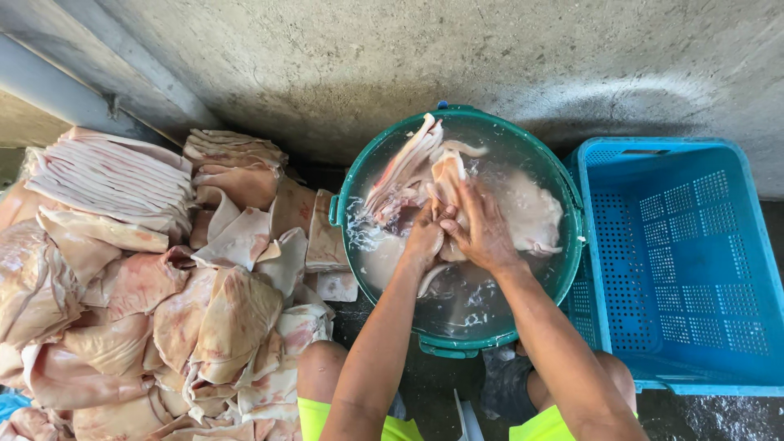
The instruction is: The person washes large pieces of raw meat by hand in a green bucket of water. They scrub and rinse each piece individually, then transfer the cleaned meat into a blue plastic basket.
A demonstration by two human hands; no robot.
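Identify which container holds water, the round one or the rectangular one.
The round green basin, where both hands work pale meat pieces; the blue perforated crate beside it holds none.

Bright daylight, sharp focus — glare on the water point(465, 306), wide-angle bending at edges.

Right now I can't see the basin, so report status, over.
Left hand and right hand both gripping pork skin in green basin. Nothing in the way.
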